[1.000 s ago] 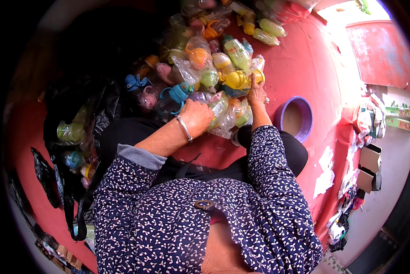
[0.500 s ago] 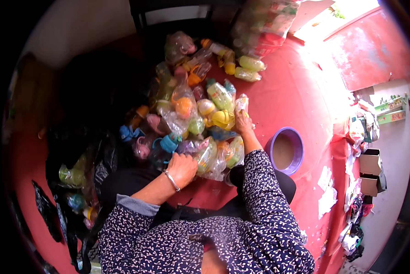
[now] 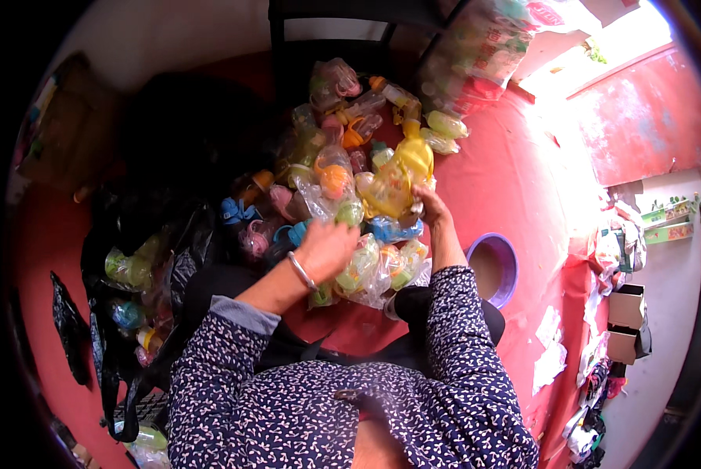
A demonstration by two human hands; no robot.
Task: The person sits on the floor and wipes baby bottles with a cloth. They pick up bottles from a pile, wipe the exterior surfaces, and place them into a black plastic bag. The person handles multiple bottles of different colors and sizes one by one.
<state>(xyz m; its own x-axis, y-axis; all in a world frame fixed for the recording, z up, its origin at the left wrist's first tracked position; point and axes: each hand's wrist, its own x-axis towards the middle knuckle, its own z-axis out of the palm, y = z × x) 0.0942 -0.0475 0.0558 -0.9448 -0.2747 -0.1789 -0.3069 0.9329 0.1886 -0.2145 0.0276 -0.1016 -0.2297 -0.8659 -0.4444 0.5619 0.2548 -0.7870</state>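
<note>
A heap of plastic baby bottles, many in clear wrappers, lies in front of me. My right hand (image 3: 432, 208) is closed on the lower end of a yellow baby bottle (image 3: 401, 178), which is tilted over the heap's right side. My left hand (image 3: 332, 248) hovers over the near part of the heap, its fingers smeared by motion. Close to it lie a bottle with an orange top (image 3: 335, 181), a blue-topped bottle (image 3: 294, 233) and wrapped green bottles (image 3: 360, 264). A blue piece (image 3: 393, 229) lies just below the yellow bottle.
A purple basin (image 3: 513, 270) of cloudy water stands on the red floor to the right. At left, an open black plastic bag (image 3: 188, 270) holds more bottles. A large filled sack (image 3: 475, 59) stands at the back. Paper scraps (image 3: 550, 359) and small boxes (image 3: 625, 324) are farther right.
My right hand has taken hold of the yellow bottle and raised it, tilted, above the heap. My left hand has moved up and right over the heap. The view has shifted slightly.
</note>
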